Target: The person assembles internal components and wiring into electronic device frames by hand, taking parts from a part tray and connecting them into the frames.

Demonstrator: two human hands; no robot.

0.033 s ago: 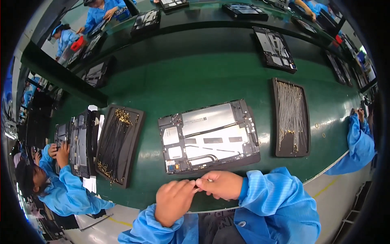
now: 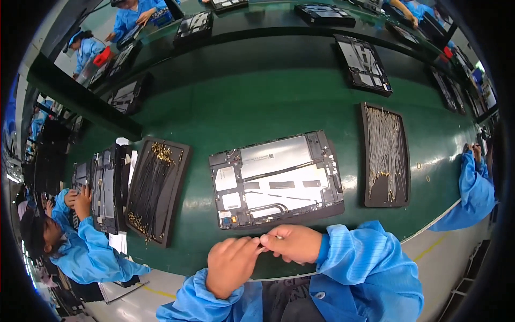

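Note:
My left hand and my right hand meet at the table's near edge, fingertips pinched together. A bit of something small and pale shows between them, too little to name. Just beyond my hands lies an opened tablet-like device, its silver battery plates, black cables and circuit boards exposed. It rests on a dark tray, slightly tilted to the left, and neither hand touches it.
Left of the device is a dark tray of black cables with gold ends; on the right, a tray of grey cables. Another opened device lies farther back. A co-worker works at far left; another person's sleeve reaches in at right.

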